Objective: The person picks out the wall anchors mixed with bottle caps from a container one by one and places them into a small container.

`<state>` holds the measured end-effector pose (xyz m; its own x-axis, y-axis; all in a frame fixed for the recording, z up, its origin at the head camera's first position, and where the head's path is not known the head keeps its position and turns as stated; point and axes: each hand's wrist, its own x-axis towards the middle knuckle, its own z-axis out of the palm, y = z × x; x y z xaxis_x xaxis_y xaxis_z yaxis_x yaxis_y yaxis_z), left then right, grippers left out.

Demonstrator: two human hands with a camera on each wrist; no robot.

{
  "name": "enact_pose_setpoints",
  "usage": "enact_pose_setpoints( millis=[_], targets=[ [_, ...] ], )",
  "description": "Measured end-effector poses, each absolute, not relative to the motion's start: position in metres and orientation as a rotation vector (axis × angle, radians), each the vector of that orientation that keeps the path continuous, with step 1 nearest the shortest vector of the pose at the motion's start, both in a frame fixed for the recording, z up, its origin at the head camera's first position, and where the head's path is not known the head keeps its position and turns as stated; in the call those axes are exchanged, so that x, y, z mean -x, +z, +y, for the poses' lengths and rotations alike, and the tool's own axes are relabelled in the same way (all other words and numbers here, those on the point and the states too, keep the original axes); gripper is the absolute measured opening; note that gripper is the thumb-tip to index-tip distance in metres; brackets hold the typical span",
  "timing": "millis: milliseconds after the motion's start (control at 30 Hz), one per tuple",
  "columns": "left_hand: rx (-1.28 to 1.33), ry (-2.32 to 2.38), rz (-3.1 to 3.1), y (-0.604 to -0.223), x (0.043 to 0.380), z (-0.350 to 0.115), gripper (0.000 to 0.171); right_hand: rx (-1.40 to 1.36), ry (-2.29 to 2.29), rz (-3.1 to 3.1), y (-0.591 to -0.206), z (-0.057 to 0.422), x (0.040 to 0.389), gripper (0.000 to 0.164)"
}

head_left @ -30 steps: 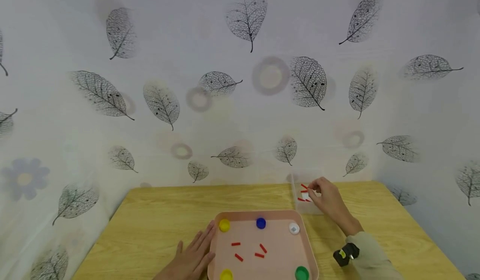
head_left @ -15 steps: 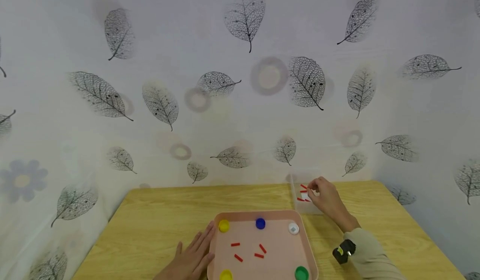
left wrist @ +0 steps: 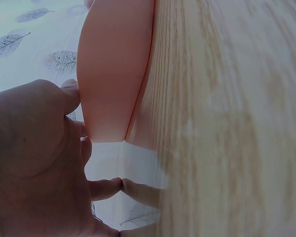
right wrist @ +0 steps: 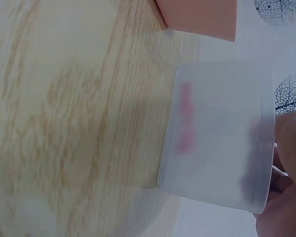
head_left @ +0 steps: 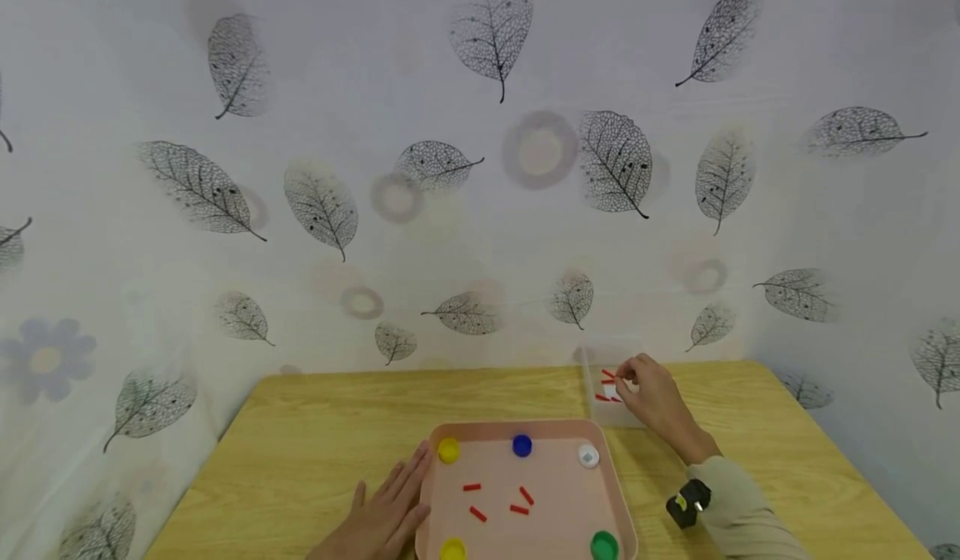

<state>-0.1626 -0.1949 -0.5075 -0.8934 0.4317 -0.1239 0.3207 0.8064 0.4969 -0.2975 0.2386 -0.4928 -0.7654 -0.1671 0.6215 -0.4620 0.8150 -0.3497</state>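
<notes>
My left hand (head_left: 378,514) lies along the left side of a pink tray (head_left: 525,429), its fingers extended and touching the tray's outer wall. The left wrist view shows the palm (left wrist: 34,148) beside that wall. My right hand (head_left: 652,397) reaches over a translucent plastic box (head_left: 600,412), with thumb and forefinger bent together inside it. Short red sticks (head_left: 602,397) lie in the box, one close to the fingertips; I cannot tell if they pinch it. In the right wrist view, red shapes show blurred through the box wall (right wrist: 222,148).
Several short red sticks (head_left: 477,514) lie mid-tray. Round caps sit around its edge: a blue cap (head_left: 522,445), a white cap (head_left: 588,457), a green cap (head_left: 603,545) and two yellow ones. The wooden table (head_left: 337,410) ends at a leaf-patterned backdrop (head_left: 480,210).
</notes>
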Motion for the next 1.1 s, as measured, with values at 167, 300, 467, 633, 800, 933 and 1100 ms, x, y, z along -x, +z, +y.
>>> enact_pose_setpoints(
  millis=[167,300,467,633,800,933,1100],
  targets=[
    [-0.580,0.699,2.758,-0.507,0.162,-0.195,0.062,-0.464,0.664,-2.430,-0.492,0.239,0.297,0.010],
    [-0.566,0.677,2.768,-0.507,0.162,-0.194,0.063,-0.453,0.662,-2.445,-0.493,0.240,0.297,0.011],
    [-0.595,0.663,2.788,-0.507,0.163,-0.194,0.062,-0.439,0.652,-2.454,-0.493,0.241,0.297,0.011],
    [-0.607,0.664,2.779,-0.507,0.163,-0.194,0.062,-0.447,0.647,-2.441,-0.491,0.242,0.296,0.010],
    [-0.603,0.702,2.772,-0.504,0.163,-0.194,0.060,-0.440,0.638,-2.429,-0.483,0.239,0.290,0.011],
    [-0.611,0.705,2.783,-0.502,0.162,-0.194,0.060,-0.455,0.679,-2.404,-0.474,0.232,0.283,0.012],
    [-0.603,0.702,2.790,-0.502,0.162,-0.193,0.060,-0.481,0.728,-2.357,-0.463,0.223,0.268,0.013]
  ],
)
